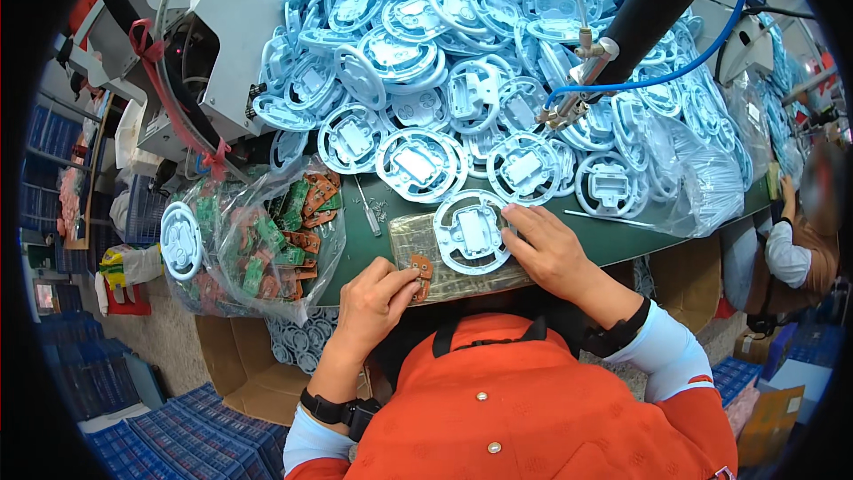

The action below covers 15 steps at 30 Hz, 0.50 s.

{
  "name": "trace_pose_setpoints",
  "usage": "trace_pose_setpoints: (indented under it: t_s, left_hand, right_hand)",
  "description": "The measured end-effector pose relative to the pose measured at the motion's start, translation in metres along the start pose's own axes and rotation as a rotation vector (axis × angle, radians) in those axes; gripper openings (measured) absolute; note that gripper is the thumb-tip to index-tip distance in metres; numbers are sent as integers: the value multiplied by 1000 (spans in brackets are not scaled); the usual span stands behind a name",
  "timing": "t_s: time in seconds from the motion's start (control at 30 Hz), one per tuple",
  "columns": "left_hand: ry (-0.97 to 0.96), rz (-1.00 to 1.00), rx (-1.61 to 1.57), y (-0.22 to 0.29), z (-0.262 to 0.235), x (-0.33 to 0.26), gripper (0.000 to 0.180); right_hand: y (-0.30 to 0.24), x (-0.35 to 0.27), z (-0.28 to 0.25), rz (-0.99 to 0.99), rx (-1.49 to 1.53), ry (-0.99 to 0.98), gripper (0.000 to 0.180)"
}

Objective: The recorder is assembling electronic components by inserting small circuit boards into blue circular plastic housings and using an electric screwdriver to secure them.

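Note:
Between the thumb and fingers of my left hand [366, 304] is a small orange-brown circuit board [425, 272], held at the front of a flat, tape-covered work pad [413, 236]. To its right, a light blue toy steering wheel shell [474, 229] lies on the pad with its hollow back up and a white rectangular box in the middle. The fingers of my right hand [555, 258] grip the shell's right rim. Left of the pad, a screwdriver [370, 217] rests on the green table beside scattered small screws [380, 211].
A large heap of similar shells [409, 62] covers the table's far side. At left is a clear bag of green and orange circuit boards [267, 249], with one shell [181, 240] on it. An air-hose fitting [586, 58] hangs overhead. Another person [795, 249] sits at far right.

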<state>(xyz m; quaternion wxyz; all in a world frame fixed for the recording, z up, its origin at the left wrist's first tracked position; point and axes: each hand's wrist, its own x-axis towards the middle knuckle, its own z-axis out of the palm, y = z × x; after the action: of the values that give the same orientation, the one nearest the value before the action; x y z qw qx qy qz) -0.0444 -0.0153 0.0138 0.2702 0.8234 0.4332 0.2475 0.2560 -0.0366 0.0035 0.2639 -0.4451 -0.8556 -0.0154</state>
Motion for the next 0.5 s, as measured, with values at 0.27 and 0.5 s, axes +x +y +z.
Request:
trace_pose_setpoints:
  t_s: [0.27,0.5]
  left_hand:
    - [173,73,24,3,1,12,19]
    - [98,329,107,21,13,59,26]
  right_hand:
    - [-11,-7,-1,-96,26,-61,25]
    - [-13,-5,1,-114,54,-14,27]
